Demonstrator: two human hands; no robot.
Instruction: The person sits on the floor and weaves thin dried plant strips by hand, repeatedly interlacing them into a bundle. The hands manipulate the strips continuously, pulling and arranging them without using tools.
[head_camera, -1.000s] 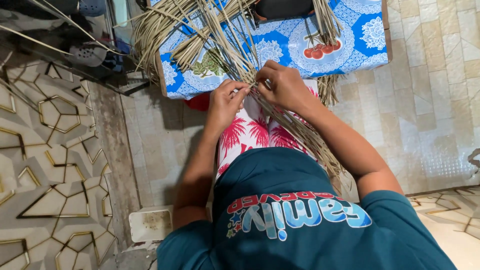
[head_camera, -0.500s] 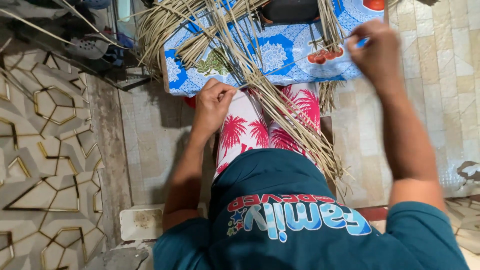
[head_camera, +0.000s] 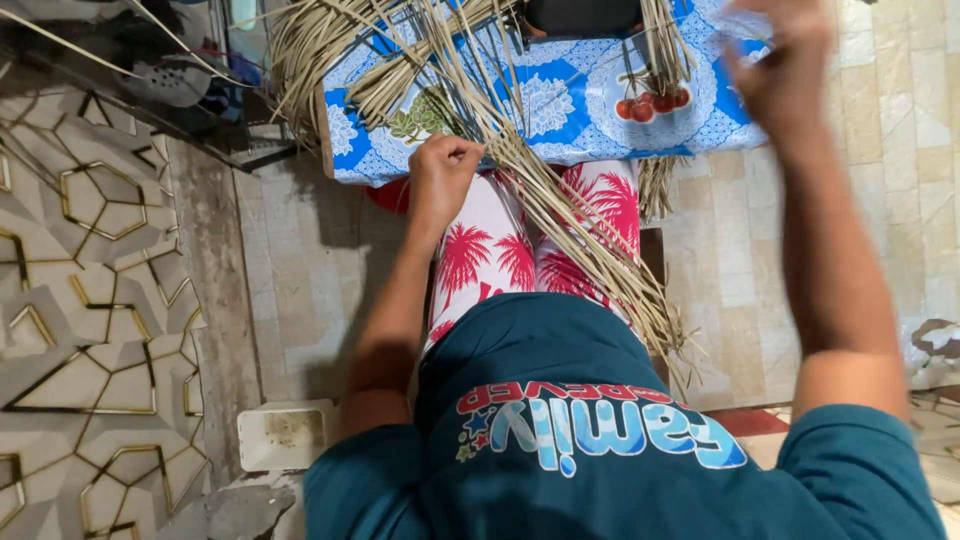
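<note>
A long bundle of dried straw strips (head_camera: 590, 260) runs diagonally from the table down across my lap, over red-and-white palm-print trousers (head_camera: 480, 255). My left hand (head_camera: 445, 175) is closed around the bundle at the table's edge. My right hand (head_camera: 785, 65) is raised high at the upper right, away from the bundle. It is blurred, so I cannot tell what it holds. More strips (head_camera: 400, 60) fan out over the table with its blue-and-white patterned cloth (head_camera: 560, 100).
A second upright bunch of strips (head_camera: 660, 50) lies on the cloth near a printed cherry motif. A dark object (head_camera: 580, 15) sits at the table's far edge. A white rectangular container (head_camera: 285, 435) stands on the tiled floor at lower left, beside a geometric gold-lined floor (head_camera: 90, 250).
My right hand left the bundle, where both hands had been working, and swung up and to the right. My left hand stayed gripping the strips at the table edge.
</note>
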